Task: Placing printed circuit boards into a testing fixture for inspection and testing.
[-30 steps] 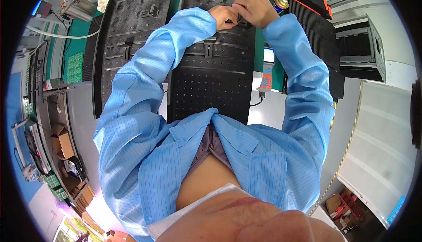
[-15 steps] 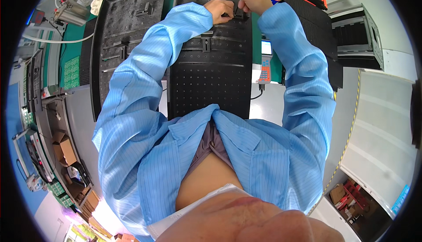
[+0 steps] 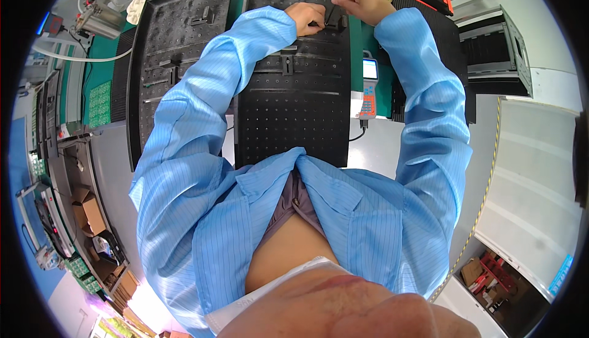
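Observation:
A black perforated tray [image 3: 294, 117] lies in front of me. Near its far right corner, a small black block [image 3: 335, 24] stands on it. My left hand [image 3: 308, 18] rests beside the block with fingers curled; what they grip, if anything, is hidden. Just to the right, my right hand [image 3: 365, 3] is closed in a pinch on a thin dark rod [image 3: 332, 14], which slants down to the left hand's fingertips and the block. Another black block [image 3: 288, 61] sits on the tray nearer to me.
A second black tray [image 3: 178, 37] with blocks on it lies to the left. Right of my tray are a handheld device [image 3: 369, 86] with a screen and orange keys, and black ridged racks [image 3: 423, 22]. Green circuit boards [image 3: 100, 102] lie at far left.
My right hand has moved a little to the right and nearer me, now covering more of the can behind it. The left hand stays nearly in place.

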`<state>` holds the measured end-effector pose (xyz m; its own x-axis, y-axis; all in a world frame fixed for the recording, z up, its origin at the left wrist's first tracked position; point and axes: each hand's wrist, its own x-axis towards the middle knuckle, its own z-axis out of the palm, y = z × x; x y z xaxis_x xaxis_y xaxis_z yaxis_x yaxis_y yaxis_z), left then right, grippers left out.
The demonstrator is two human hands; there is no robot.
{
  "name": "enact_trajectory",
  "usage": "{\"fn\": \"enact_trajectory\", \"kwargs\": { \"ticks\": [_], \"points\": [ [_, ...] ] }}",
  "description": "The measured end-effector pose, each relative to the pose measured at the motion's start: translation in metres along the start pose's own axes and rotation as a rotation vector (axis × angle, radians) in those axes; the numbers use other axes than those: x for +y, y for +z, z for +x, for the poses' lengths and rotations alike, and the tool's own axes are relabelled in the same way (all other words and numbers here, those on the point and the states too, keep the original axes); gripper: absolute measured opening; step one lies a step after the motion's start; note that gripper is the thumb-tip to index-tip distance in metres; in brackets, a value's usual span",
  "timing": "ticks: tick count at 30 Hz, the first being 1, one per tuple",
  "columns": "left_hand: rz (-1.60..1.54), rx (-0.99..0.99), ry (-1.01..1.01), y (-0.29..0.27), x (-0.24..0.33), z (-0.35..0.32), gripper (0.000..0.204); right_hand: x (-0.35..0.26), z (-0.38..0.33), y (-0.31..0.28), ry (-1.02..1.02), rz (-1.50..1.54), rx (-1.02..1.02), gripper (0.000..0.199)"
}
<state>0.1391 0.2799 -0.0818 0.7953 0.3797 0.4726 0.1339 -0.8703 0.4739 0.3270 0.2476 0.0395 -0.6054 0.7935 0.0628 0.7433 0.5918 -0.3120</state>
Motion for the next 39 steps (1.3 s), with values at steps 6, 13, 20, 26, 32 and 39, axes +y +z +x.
{"fn": "enact_trajectory", "kwargs": {
  "ticks": [6,13,20,26,32,39],
  "points": [
    [0.013,-0.018,-0.049,-0.001,0.003,0.002,0.009,-0.022,-0.001,0.007,0.178,-0.114,0.180,0.021],
    [0.009,-0.060,-0.093,-0.003,0.006,0.001,0.009,-0.016,-0.003,0.005,0.450,0.840,-0.109,0.021],
    [0.023,-0.043,-0.096,-0.003,0.007,-0.001,0.009,-0.009,-0.006,0.004,0.305,1.086,-0.160,0.022],
    [0.024,-0.076,-0.103,-0.005,0.008,0.001,0.009,0.003,0.006,0.000,0.169,0.448,-0.287,0.020],
    [0.049,-0.064,-0.073,-0.006,0.009,0.001,0.009,-0.012,0.007,0.019,-0.097,-0.267,0.074,0.022],
    [0.076,-0.068,-0.095,-0.009,0.012,0.001,0.008,0.001,0.016,0.052,-0.127,-0.384,0.281,0.026]
  ]
}}
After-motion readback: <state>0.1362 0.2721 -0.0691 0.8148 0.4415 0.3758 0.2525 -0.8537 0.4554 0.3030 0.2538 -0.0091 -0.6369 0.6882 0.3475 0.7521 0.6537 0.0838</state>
